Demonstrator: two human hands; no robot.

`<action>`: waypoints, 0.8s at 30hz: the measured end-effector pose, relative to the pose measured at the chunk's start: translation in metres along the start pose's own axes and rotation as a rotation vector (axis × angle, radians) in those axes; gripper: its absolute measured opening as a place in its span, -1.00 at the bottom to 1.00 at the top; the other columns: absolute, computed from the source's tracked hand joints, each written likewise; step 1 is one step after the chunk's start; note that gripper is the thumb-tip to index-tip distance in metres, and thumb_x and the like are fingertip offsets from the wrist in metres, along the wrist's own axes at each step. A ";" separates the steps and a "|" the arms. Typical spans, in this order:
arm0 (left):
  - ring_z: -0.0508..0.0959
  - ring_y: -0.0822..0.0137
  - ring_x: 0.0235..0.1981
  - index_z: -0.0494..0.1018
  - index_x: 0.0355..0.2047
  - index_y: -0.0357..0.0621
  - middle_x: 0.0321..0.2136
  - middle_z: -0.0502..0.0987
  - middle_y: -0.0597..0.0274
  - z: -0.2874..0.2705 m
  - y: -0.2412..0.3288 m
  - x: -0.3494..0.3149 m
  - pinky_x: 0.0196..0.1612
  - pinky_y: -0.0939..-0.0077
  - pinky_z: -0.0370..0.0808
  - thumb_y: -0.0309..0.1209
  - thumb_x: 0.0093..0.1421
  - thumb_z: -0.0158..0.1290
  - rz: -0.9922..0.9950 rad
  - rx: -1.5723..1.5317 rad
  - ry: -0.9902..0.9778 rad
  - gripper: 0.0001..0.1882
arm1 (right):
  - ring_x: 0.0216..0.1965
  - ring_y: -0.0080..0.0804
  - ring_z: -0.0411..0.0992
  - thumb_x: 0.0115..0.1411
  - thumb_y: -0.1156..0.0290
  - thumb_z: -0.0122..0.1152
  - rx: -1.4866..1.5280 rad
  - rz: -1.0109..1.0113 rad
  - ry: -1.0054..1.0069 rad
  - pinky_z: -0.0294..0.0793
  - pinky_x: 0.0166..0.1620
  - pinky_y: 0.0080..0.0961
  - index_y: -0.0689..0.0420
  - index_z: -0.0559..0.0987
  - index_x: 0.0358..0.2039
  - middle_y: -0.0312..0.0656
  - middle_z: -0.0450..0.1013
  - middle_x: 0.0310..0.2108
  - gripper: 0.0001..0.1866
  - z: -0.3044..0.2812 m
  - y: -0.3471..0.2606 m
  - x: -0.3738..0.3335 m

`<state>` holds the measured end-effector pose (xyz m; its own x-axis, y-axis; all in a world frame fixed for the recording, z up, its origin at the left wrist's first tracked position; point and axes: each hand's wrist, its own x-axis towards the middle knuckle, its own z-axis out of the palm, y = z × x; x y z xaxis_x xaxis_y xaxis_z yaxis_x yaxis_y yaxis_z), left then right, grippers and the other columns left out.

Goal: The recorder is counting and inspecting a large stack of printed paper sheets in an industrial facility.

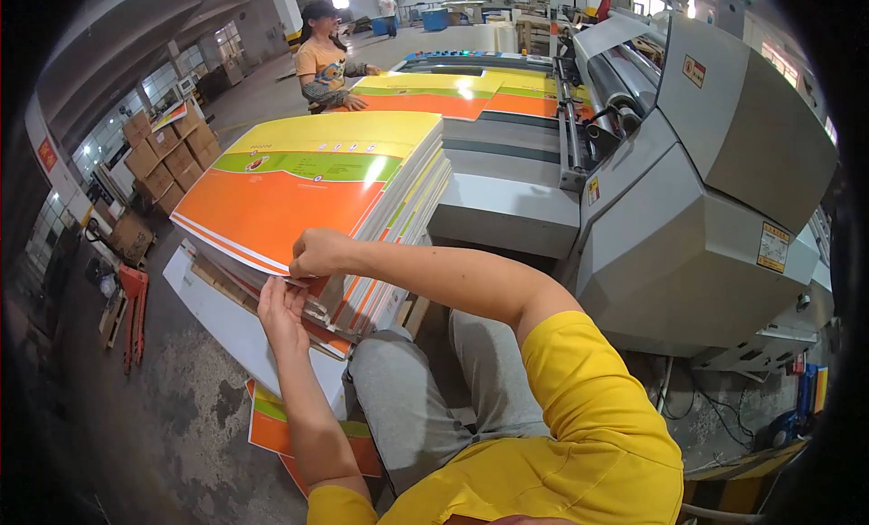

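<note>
Cardboard boxes (165, 143), seemingly closed, stand beyond stacked sheets (303, 195).

The right arm (462, 276) enters from 4 o'clock, bent at the elbow, its forearm pointing between 9 and 10 o'clock. Its hand, the right hand (319, 253), is curled with knuckles up, fingertips mostly hidden. The left forearm (315, 416) rises from 7 o'clock; the left hand (284, 319) points its fingers toward 12, just below the right one, wrist nearly straight.
</note>
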<state>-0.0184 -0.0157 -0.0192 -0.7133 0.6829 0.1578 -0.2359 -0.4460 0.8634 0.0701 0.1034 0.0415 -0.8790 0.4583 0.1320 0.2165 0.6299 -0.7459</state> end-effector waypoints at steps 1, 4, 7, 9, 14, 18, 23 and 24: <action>0.48 0.35 -0.29 0.15 -0.05 -0.38 -0.26 0.40 0.09 -0.004 0.001 0.000 -0.26 0.55 0.49 -0.46 0.17 -0.11 0.014 0.019 -0.012 -0.63 | -0.45 -0.24 0.46 -0.15 0.19 0.09 0.004 -0.006 -0.005 0.43 -0.38 -0.33 0.17 0.57 -0.55 -0.08 0.48 -0.56 -0.70 0.004 -0.005 -0.002; 0.48 0.38 -0.30 0.20 -0.11 -0.37 -0.28 0.40 0.13 -0.008 -0.001 -0.001 -0.30 0.58 0.50 -0.50 0.15 -0.12 0.056 0.037 0.002 -0.69 | -0.46 -0.28 0.44 -0.13 0.22 0.10 -0.346 -0.203 0.170 0.41 -0.41 -0.33 0.18 0.53 -0.60 -0.13 0.44 -0.60 -0.74 0.012 -0.006 -0.014; 0.48 0.41 -0.37 0.25 -0.20 -0.34 -0.34 0.40 0.17 0.001 0.001 0.000 -0.30 0.58 0.50 -0.56 0.10 -0.11 0.035 0.013 0.000 -0.77 | -0.46 -0.24 0.42 -0.08 0.24 0.09 -0.657 -0.816 0.468 0.39 -0.44 -0.30 0.15 0.49 -0.62 -0.17 0.39 -0.60 -0.78 0.013 0.013 -0.015; 0.47 0.43 -0.41 0.25 -0.23 -0.33 -0.38 0.40 0.19 -0.002 0.002 0.000 -0.32 0.58 0.50 -0.57 0.08 -0.10 0.013 0.034 -0.003 -0.79 | -0.44 -0.21 0.41 -0.02 0.23 0.07 -0.594 -0.772 0.533 0.40 -0.43 -0.27 0.10 0.50 -0.60 -0.14 0.38 -0.55 -0.79 0.011 0.021 -0.013; 0.44 0.48 -0.52 0.28 -0.31 -0.30 -0.48 0.39 0.24 0.005 0.003 -0.005 -0.42 0.59 0.51 -0.60 0.04 -0.08 -0.018 0.052 0.036 -0.83 | -0.49 -0.10 0.40 0.01 0.19 0.06 -0.294 -0.431 0.555 0.37 -0.47 -0.22 0.11 0.52 -0.59 -0.09 0.39 -0.57 -0.75 -0.018 0.010 0.003; 0.43 0.48 -0.53 0.30 -0.36 -0.28 -0.52 0.37 0.26 0.001 0.002 -0.006 -0.49 0.60 0.49 -0.60 0.03 -0.08 -0.002 0.134 0.037 -0.87 | -0.48 -0.12 0.40 -0.01 0.21 0.08 -0.074 -0.372 0.694 0.37 -0.48 -0.23 0.12 0.50 -0.62 -0.12 0.39 -0.59 -0.76 -0.029 -0.011 0.005; 0.43 0.45 -0.56 0.29 -0.43 -0.24 -0.53 0.38 0.26 0.001 0.007 -0.006 -0.53 0.61 0.50 -0.58 0.02 -0.12 0.002 0.102 0.022 -0.93 | -0.40 -0.32 0.35 -0.14 0.31 0.16 -0.545 -0.730 0.510 0.37 -0.44 -0.41 0.05 0.49 -0.57 -0.29 0.33 -0.55 -0.88 0.012 0.012 -0.010; 0.44 0.44 -0.55 0.29 -0.44 -0.24 -0.52 0.39 0.24 0.002 0.006 -0.006 -0.56 0.61 0.49 -0.57 0.02 -0.11 0.009 0.119 0.005 -0.94 | -0.40 -0.32 0.34 -0.20 0.31 0.17 -0.613 -0.699 0.505 0.36 -0.43 -0.42 0.03 0.50 -0.54 -0.29 0.33 -0.54 -0.85 0.013 0.019 -0.012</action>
<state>-0.0143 -0.0214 -0.0141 -0.7185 0.6761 0.1633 -0.1497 -0.3796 0.9130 0.0796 0.1020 0.0170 -0.6429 -0.0096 0.7659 0.0321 0.9987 0.0394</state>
